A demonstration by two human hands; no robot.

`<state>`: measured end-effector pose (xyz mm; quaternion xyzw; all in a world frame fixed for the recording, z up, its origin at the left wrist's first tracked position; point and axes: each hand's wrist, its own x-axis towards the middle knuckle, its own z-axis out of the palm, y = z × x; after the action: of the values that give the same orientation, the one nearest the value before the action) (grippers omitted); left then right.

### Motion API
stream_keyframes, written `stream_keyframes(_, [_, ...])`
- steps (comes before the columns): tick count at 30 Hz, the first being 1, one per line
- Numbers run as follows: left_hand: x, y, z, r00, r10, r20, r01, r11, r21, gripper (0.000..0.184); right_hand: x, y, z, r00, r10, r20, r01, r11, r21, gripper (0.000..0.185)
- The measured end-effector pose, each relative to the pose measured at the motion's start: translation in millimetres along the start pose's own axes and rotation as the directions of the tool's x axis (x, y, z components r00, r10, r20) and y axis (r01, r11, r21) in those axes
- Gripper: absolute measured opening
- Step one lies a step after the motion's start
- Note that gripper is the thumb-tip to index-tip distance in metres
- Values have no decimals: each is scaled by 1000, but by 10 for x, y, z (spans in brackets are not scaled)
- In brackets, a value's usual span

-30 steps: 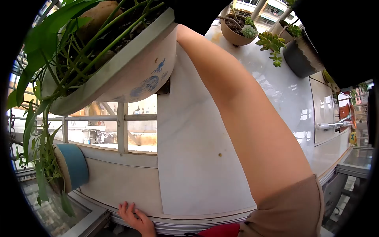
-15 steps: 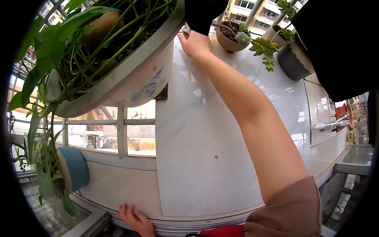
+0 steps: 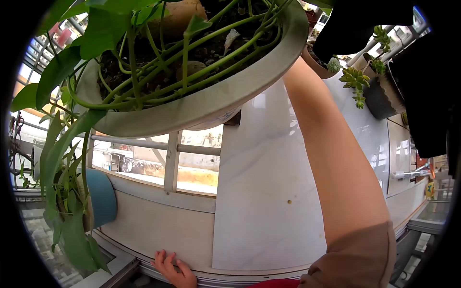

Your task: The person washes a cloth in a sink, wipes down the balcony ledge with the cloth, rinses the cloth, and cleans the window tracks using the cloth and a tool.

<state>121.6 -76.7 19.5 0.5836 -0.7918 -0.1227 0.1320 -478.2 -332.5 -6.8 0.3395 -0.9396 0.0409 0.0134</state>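
- planter (image 3: 216, 103), pale and wide-rimmed, fills the upper left of the frame; a dark block (image 3: 234, 119) shows below it, perhaps propping it up.
- right arm (image 3: 336, 158) extends straight over the slab toward the top, probably because what it reaches is far back; the right hand is hidden beyond the planter's rim, so i cannot tell whether it is wide, narrow or holding anything.
- left hand (image 3: 175, 271) rests at the bottom of the frame on the edge of the tiled ledge (image 3: 163, 223), fingers loosely spread, with nothing seen in them; it seems to steady the body.
- slab (image 3: 264, 192) is white, glossy and grey-veined, with one small brown spot; it makes a flat shelf.
- brown pot (image 3: 314, 65) and grey pot (image 3: 382, 101) stand upper right, holding succulents.
- teal pot (image 3: 102, 197) sits at left, under trailing leaves.
- metal rails (image 3: 173, 163) border this bright, balcony-like space.
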Motion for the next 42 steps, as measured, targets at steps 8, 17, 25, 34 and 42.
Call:
stream_keyframes(8, [-47,24,73,999,-41,-31,41,999,-3,21,-454,103,-95,992,-128,-8,128,984,127,32])
stream_keyframes(17, [-50,63,60,999,-28,-19,28,1000,0,20,-1897,662,-325,987,-6,-159,132,580,804,22])
stream_keyframes(25, [-38,103,47,999,-39,-17,40,999,23,21,-1632,2032,-345,870,242,429,-419,-94,903,29])
stream_keyframes(34, [-53,102,56,994,-102,27,100,993,56,18,-1780,880,-373,803,-450,-390,590,511,625,32])
stream_keyframes(42, [-36,106,56,999,-41,-10,41,998,44,16,-949,145,-45,993,-121,-10,113,888,445,60])
